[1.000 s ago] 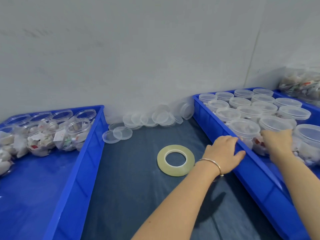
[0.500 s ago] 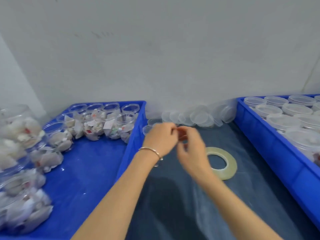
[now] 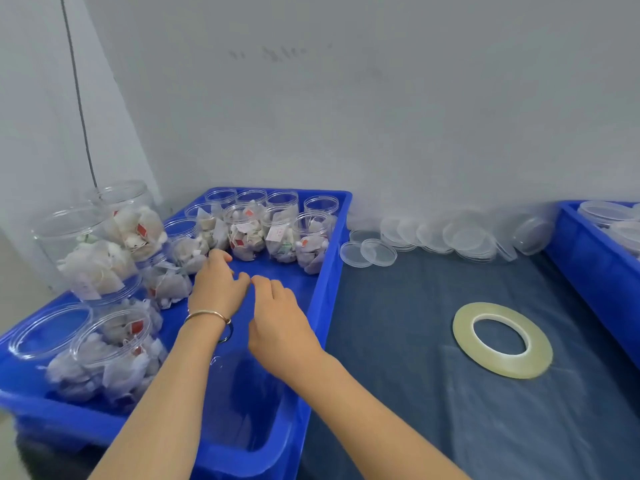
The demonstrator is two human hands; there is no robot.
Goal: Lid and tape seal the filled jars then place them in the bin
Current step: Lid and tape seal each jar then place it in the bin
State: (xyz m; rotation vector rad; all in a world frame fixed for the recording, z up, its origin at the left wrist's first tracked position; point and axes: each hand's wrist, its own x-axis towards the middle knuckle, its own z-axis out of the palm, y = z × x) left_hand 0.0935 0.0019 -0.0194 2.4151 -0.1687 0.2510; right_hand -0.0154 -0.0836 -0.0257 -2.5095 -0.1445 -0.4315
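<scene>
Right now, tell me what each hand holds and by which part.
Neither hand visibly holds anything. The left hand and right hand reach over the blue bin toward the open filled jars.

blue bin (image 3: pixel 329 271), clear jars (image 3: pixel 244 233), yellowish tape roll (image 3: pixel 502 341), dark mat (image 3: pixel 415 341)

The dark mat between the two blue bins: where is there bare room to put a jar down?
Free: the dark mat between the left bin and the tape roll, and the near stretch in front of the roll. Crowded: the far edge by the wall, lined with loose lids. The left bin's far end and left side are packed with open jars.
</scene>
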